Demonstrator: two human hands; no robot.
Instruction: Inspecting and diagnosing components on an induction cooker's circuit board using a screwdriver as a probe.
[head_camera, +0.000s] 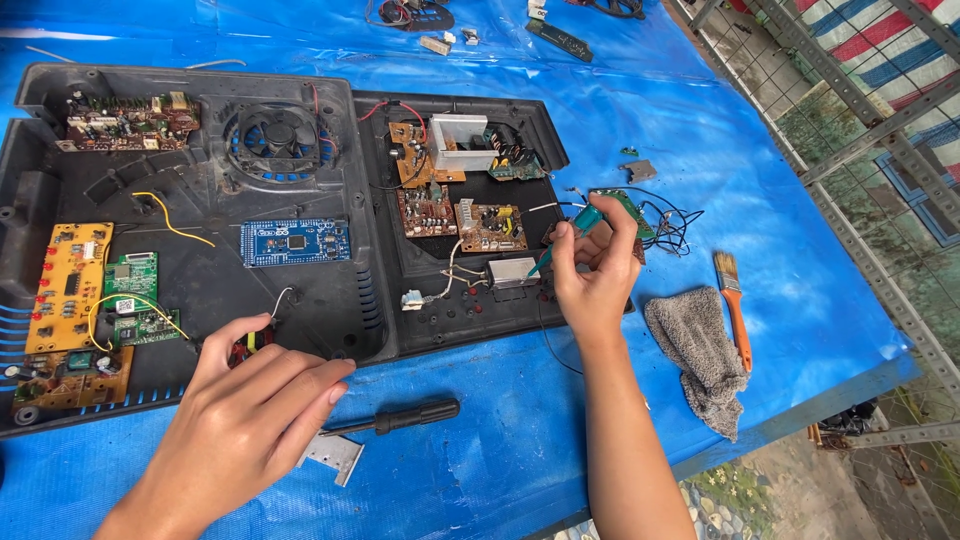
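Head view, read left to right from the large black plastic housing (190, 200) as landmark.

Along the housing's left edge lie a yellow circuit board (68, 285), two small green boards (135, 300) and a brown board (60, 375); a long brown board (125, 122) sits at its top left. A round fan (277, 135) is set in the housing's upper middle, with a blue microcontroller board (295, 242) below it.

My left hand (245, 420) rests at the housing's near edge, fingers spread and flat, pressing down beside a small red-and-yellow part (245, 345). Whether it grips that part I cannot tell.

Just in front of the housing, on the blue tarp (480, 450), lie a black-handled screwdriver (400, 417) and a small metal plate (332, 455).

To the housing's right sits a smaller black tray (530, 130) holding brown boards (460, 220) and a white metal box (462, 142). My right hand (595, 265) is over its right edge, fingers pinching a teal-handled tool (575, 230), tip angled down toward a small metal block (513, 270). The step in hand appears to be work at that block; the next move seems to call for a steady, precise tip, since loose black wires (670, 225) crowd close.

Farther right lie a grey cloth (700, 355) and an orange-handled brush (735, 305).
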